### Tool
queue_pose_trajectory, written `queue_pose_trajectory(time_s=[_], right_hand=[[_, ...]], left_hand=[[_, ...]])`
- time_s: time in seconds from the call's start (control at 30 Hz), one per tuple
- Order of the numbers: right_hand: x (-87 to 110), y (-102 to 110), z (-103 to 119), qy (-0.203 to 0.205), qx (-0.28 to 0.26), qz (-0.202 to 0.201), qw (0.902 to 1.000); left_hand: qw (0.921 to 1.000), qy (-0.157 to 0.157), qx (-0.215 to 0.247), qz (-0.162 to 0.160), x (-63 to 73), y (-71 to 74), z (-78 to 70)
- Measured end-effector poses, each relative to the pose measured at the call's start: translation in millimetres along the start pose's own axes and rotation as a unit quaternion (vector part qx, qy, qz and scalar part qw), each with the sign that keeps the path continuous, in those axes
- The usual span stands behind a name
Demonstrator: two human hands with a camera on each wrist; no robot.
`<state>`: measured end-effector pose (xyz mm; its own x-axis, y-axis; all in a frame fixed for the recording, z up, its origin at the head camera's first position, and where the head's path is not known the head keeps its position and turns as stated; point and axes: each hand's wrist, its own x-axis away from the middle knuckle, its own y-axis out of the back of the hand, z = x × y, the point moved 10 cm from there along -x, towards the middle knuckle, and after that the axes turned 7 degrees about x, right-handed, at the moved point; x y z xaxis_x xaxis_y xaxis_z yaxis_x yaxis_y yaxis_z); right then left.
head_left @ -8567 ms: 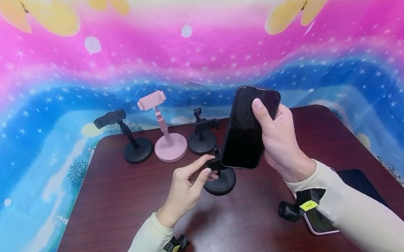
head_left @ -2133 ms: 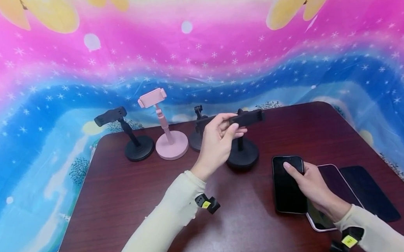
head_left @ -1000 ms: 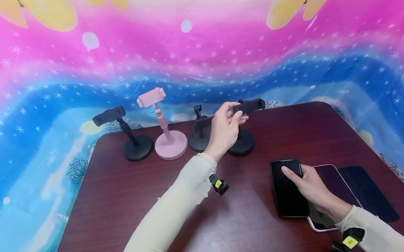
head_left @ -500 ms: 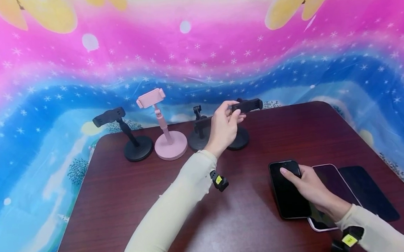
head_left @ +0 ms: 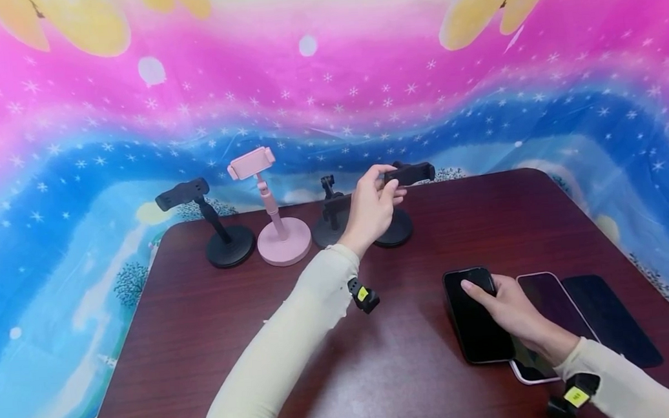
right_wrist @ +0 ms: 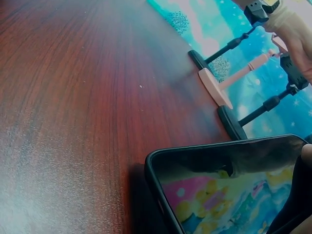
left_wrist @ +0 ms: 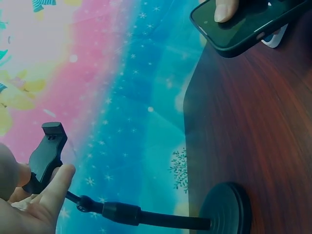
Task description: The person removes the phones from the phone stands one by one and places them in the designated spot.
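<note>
At the back of the table, my left hand (head_left: 370, 213) pinches one end of the clamp (head_left: 416, 174) of a black phone stand. Its round base (head_left: 394, 229) is partly hidden behind the hand in the head view. The left wrist view shows the stand's pole (left_wrist: 122, 213), with thumb and fingers at the clamp's lower end. My right hand (head_left: 513, 313) grips a dark-cased smartphone (head_left: 475, 325), thumb across its black screen. This phone overlaps a pink-rimmed phone (head_left: 557, 303) in the head view, and its screen reflects the backdrop in the right wrist view.
To the left stand a pink phone stand (head_left: 284, 241), a black phone stand (head_left: 229, 245) and another black stand (head_left: 329, 229) partly behind my left hand. A dark phone (head_left: 613, 319) lies at the right of the wooden table (head_left: 204, 347). A patterned cloth (head_left: 326, 93) hangs behind.
The held smartphone has come down from beside the clamp to the right front. My left hand has moved the black stand back into the row. Over the last half second almost nothing moves.
</note>
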<state>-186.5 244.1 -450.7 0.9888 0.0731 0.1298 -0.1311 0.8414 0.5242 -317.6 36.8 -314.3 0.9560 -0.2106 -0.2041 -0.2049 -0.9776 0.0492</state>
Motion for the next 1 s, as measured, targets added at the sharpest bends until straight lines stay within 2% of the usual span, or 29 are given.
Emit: queue_pose_trajectory(time_s=[0.2,0.37,0.8,1.0], right_hand=[[2.0,-1.5,-5.1,-0.023,0.029,0.004,0.9993],[2.7,-1.9,-3.8,-0.022,0.038,0.002,0.999],[4.3,-12.8,-4.8,0.001,-0.011,0.025,0.9996],[4.9,-15.2,-6.4,-0.014,-0.016,0.036,0.9991]], left_hand=[[0.9997,0.008,-0.02,0.008,0.3,-2.3,0.0],[0.9997,0.011,-0.022,0.007,0.6,-2.3,-1.1],[0.9994,0.018,-0.027,0.008,1.0,-1.6,-0.4],[0.9995,0.024,-0.017,0.01,1.4,-0.5,1.2]])
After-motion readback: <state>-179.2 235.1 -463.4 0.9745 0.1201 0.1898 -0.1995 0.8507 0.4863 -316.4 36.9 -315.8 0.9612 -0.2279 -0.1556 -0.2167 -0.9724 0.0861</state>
